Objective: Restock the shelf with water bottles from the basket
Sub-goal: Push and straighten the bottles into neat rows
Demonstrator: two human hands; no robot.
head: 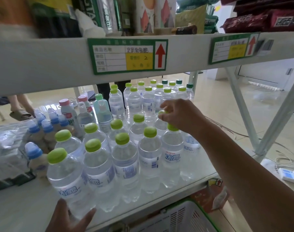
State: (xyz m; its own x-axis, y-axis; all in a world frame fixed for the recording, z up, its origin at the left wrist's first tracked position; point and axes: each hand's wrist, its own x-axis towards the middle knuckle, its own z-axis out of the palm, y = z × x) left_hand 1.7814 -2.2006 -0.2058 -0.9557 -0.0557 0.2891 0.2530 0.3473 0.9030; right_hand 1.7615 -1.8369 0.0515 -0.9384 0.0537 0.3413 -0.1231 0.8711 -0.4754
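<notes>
- Right hand (179, 114): fingers curled down over the green cap of a bottle in the back row (160, 124), pinching it from above.
- Left hand (71, 218): fingers and thumb spread round the base of the front-left bottle (67, 178), cupping it as it leans slightly.
- Other bottles stand upright in close rows on the shelf (25, 211), touching or nearly so.
- The basket (181, 216) sits below the shelf edge; its contents are hidden.
- Handling, as I judge it: full bottles are fairly heavy, with thin, smooth, yielding walls; grip the stiff cap or neck, or support the base, and avoid toppling neighbours.
</notes>
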